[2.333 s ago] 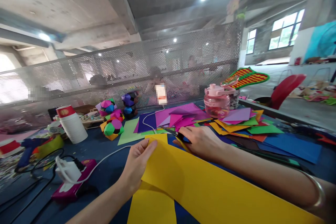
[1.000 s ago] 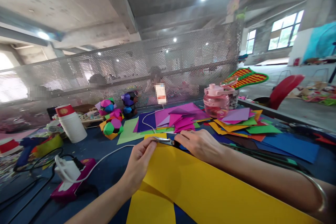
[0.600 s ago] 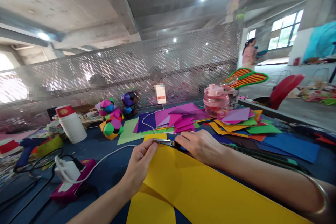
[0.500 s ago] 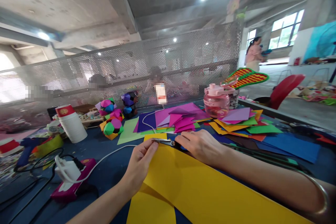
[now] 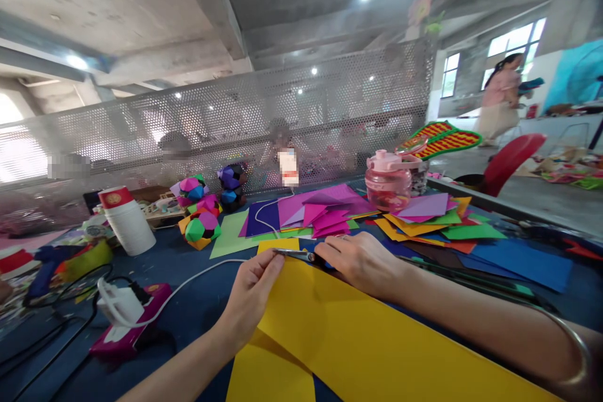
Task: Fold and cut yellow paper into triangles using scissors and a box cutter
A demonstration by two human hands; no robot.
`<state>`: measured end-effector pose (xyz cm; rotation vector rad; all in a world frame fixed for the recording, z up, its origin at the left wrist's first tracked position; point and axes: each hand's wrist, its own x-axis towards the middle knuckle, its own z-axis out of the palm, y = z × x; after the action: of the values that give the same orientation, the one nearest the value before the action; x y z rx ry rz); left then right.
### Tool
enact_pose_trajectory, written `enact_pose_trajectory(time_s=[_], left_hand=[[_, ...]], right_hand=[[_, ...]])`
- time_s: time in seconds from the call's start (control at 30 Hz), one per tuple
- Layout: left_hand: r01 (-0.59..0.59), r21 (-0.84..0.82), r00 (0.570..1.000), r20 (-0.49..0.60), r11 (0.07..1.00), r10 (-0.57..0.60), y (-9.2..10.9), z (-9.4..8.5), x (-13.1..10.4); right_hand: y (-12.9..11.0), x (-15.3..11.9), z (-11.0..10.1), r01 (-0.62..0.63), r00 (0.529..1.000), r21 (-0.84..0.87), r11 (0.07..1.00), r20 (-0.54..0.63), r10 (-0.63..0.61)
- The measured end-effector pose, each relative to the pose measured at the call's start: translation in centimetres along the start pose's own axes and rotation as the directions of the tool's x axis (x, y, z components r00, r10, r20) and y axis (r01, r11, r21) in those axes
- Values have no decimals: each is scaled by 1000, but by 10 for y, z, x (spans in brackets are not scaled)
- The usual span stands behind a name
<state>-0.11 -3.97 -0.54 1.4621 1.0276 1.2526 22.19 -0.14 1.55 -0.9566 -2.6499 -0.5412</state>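
My right hand (image 5: 355,264) is closed round the dark handles of a pair of scissors (image 5: 296,255), whose metal blades point left along the far edge of a yellow paper sheet (image 5: 348,333). The corner of that sheet is pinched between the thumb and fingers of my left hand (image 5: 257,282), right at the blade tips. Under it lies another yellow sheet (image 5: 268,370), its lower part showing in front and a bit more beyond my left hand. How far the blades are parted is hard to make out.
Coloured paper (image 5: 330,204) and more cut sheets (image 5: 433,217) lie behind my hands. A pink jug (image 5: 389,182) stands at the back right. To the left are a power strip (image 5: 132,323) with cables, a stack of paper cups (image 5: 127,223) and folded paper balls (image 5: 201,229).
My hands, the scissors and the yellow paper look the same. In the background, a walking person has moved to the right.
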Motion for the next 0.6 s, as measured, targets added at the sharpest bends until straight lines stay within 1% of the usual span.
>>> enact_pose_trajectory(time_s=[0.23,0.33,0.4,0.47,0.6], left_hand=[[-33,68,999,-10,997,34,-1,-1,1],[-34,59,999,7,998,34,2,-1,0],[-18,33,999,29,999,17,3,-1,-1],[23,-8,998,54,1000,-22,5,-2,-1],[162,-138,984,100,977,-149,8,-8,4]], right_hand=[[-2,2,-1,-48,998,1,999,43,48],[-3,4,-1,-100,994,9,995,50,99],[-2,6,0,-173,984,4,985,38,172],[3,8,0,-268,963,-14,963,16,268],[24,9,2,-427,903,-66,902,5,429]])
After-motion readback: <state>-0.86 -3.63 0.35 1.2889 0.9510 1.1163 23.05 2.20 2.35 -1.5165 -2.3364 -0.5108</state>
